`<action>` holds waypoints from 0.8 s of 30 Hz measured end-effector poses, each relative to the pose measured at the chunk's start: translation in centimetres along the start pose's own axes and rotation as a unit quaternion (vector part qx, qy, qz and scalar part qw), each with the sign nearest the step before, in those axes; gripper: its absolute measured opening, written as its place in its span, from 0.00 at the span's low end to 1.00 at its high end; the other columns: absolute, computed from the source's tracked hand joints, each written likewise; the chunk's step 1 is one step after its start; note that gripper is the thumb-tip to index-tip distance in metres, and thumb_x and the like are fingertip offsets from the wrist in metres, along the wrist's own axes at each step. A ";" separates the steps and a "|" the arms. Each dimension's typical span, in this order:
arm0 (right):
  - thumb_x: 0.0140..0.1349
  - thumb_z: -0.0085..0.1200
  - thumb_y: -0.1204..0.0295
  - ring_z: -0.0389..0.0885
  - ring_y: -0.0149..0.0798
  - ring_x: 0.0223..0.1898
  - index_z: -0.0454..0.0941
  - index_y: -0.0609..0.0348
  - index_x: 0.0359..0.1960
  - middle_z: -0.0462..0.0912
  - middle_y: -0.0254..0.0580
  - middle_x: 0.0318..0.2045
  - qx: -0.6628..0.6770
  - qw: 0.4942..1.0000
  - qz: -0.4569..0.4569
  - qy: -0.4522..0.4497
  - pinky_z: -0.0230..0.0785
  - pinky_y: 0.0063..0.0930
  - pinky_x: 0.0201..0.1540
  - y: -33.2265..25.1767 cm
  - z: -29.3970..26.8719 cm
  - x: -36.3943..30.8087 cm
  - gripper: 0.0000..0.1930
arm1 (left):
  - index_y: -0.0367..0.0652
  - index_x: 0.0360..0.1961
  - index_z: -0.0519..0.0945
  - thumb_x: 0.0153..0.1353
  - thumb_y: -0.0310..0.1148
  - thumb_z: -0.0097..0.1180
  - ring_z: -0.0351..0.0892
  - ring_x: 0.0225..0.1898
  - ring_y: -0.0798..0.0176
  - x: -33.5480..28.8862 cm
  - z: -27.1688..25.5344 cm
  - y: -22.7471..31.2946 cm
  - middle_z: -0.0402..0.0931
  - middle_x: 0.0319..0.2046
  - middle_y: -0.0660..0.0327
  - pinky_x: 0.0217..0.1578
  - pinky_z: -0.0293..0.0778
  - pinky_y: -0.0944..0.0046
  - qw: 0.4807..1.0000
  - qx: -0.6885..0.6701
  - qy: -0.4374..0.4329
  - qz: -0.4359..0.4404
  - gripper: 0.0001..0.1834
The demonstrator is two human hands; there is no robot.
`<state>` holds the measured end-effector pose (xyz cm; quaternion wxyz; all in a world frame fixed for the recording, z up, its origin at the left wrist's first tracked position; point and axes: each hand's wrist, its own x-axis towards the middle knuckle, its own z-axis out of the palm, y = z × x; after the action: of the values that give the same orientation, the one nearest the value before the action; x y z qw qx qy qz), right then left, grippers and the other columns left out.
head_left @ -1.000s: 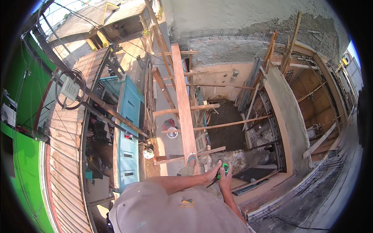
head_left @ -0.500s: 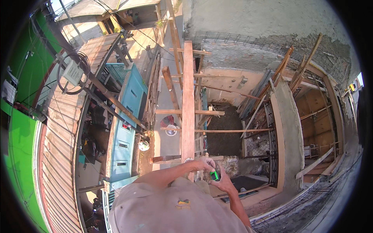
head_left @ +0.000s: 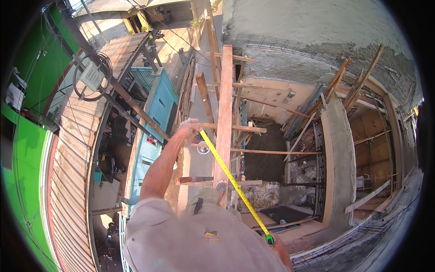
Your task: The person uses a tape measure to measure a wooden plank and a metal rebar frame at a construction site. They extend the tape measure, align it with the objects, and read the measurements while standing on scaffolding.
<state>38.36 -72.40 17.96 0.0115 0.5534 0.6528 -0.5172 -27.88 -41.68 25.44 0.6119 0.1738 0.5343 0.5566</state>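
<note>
A tape measure stretches between my two hands, its yellow blade (head_left: 233, 182) drawn out in a straight slanting line across the plank below. The far end of the blade is pinched in my left hand (head_left: 187, 130), which is reached forward beside a wooden crosspiece (head_left: 240, 128). Close to my body at the lower right, my right hand (head_left: 280, 248) grips the green and black tape case (head_left: 270, 239); part of that hand is cut off by my shirt. Beneath the blade runs a long reddish wooden plank (head_left: 224, 109), with my sandalled foot (head_left: 221, 185) on it.
Several thin wooden poles cross under the plank, high above a lane and a dark soil floor (head_left: 264, 156). On the right stands a concrete beam (head_left: 339, 158) with formwork. A utility pole with a grey box (head_left: 93, 76) and coiled cable rises at the left, by a corrugated roof (head_left: 74, 154).
My hands were together at the tape case; now they are far apart with the yellow blade pulled out. The left went forward and left, the right back toward the lower right.
</note>
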 end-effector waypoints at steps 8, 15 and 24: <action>0.55 0.61 0.61 0.81 0.46 0.43 0.69 0.54 0.62 0.82 0.53 0.42 0.106 0.990 0.071 -0.067 0.71 0.39 0.48 -17.4 -1.9 11.7 0.32 | 0.30 0.73 0.40 0.64 0.57 0.56 0.73 0.59 0.47 -3.5 6.6 -14.2 0.53 0.70 0.44 0.56 0.71 0.50 0.960 0.212 -0.079 -0.161 0.54; 0.59 0.56 0.52 0.78 0.59 0.52 0.65 0.60 0.63 0.79 0.61 0.49 0.060 0.997 0.011 0.052 0.68 0.46 0.55 -27.0 -0.5 24.1 0.35 | 0.40 0.45 0.81 0.66 0.46 0.55 0.80 0.33 0.68 -9.5 12.7 -19.4 0.81 0.35 0.62 0.34 0.77 0.63 0.950 0.219 -0.084 -0.207 0.19; 0.71 0.43 0.50 0.73 0.60 0.58 0.70 0.64 0.59 0.74 0.64 0.57 0.031 0.994 -0.086 0.055 0.65 0.46 0.60 -32.7 -6.1 28.8 0.28 | 0.37 0.35 0.80 0.66 0.35 0.54 0.76 0.27 0.69 -2.5 8.2 -17.5 0.79 0.27 0.61 0.29 0.74 0.67 0.975 0.197 -0.068 -0.082 0.11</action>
<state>6.60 -42.89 25.58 -0.0864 0.5232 0.6810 -0.5051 -11.81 -46.32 15.44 0.6441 0.2839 0.6032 0.3751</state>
